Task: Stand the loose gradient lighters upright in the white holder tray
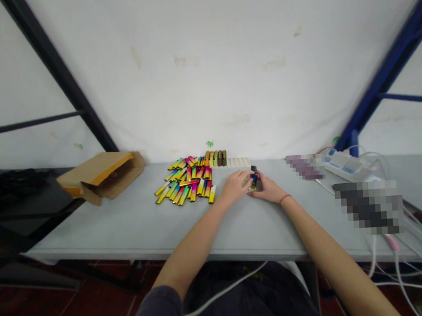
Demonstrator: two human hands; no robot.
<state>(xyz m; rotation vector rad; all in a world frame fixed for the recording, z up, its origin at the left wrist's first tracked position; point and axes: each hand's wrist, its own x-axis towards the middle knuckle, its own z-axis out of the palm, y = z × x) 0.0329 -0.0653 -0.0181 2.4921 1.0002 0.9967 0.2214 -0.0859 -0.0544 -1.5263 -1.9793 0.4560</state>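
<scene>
My right hand [268, 189], with a red string at the wrist, is closed around a small group of dark, shiny pieces [254, 178]. From the other side, my left hand [238, 184] bends its fingers against the same pieces; their exact kind is too small to make out. Just behind my hands lies a white slotted tray [239, 162]. Beside it, several yellow and dark pieces [216, 158] stand in a row. Left of my hands, many flat, glossy sticks [189, 181] in yellow, pink, green and blue are spread in loose rows.
An open brown cardboard box [101, 176] lies at the table's left end. On the right are a blurred purple item [305, 166], a white power strip [347, 164] and tangled white cables [398, 261]. The grey table [129, 229] meets a white wall.
</scene>
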